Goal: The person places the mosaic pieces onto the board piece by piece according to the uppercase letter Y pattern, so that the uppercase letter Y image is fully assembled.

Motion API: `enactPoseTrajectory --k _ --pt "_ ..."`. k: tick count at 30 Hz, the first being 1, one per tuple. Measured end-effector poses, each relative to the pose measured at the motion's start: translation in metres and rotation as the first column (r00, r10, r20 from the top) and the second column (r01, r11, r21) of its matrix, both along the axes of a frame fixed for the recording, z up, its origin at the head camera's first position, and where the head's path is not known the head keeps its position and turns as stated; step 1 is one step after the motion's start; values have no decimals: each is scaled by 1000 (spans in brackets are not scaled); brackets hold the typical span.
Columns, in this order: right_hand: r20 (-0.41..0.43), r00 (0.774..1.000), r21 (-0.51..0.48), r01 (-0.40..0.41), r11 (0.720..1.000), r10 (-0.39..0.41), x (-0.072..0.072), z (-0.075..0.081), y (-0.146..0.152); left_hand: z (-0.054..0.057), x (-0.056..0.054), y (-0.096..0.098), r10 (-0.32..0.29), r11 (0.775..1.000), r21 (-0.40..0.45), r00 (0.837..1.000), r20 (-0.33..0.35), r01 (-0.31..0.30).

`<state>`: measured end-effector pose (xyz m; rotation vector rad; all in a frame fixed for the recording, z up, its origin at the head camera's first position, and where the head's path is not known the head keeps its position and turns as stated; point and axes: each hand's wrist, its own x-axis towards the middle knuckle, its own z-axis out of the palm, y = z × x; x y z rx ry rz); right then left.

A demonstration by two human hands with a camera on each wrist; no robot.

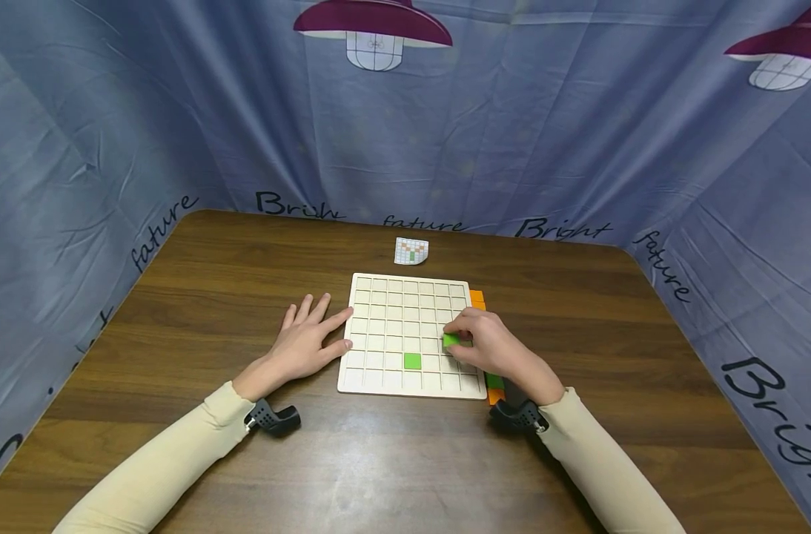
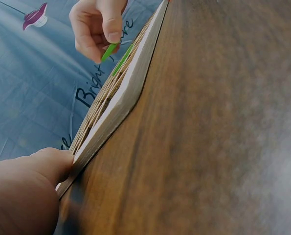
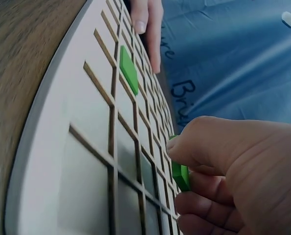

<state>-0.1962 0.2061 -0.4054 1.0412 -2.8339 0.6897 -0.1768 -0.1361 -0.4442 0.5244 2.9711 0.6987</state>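
A pale wooden grid board [image 1: 372,322] lies flat on the table, one green square tile [image 1: 412,361] set in a cell near its front. Over the board's right part, my right hand [image 1: 488,341] pinches a second green tile [image 3: 180,175] between thumb and fingers. In the left wrist view this tile shows tilted, above the board's surface. My left hand [image 1: 302,345] lies spread at the board's left side, its thumb and index fingertip touching the edge. The left thumb [image 2: 55,164] shows close at the board's edge.
Orange tiles [image 1: 477,297] and a dark green tile [image 1: 495,380] line the board's right side, partly hidden by my right hand. A small paper card [image 1: 411,251] with a coloured grid pattern lies behind the board. Blue printed curtains [image 1: 405,133] surround the wooden table [image 1: 245,252].
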Motion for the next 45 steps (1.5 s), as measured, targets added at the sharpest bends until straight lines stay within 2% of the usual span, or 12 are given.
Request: enactPoseTrajectory --k 6,25,45 --pt "20 1000 5 -1 1000 1 -1 -2 -14 0 0 -1 3 1000 1 1000 -1 -3" --pt "-47 992 -11 -120 993 119 -6 -6 -43 0 -1 1 1 1000 4 1000 -1 -1" --pt "-7 995 3 -98 995 98 -6 -13 -54 -3 1 0 1 1000 -1 1000 -3 -1"
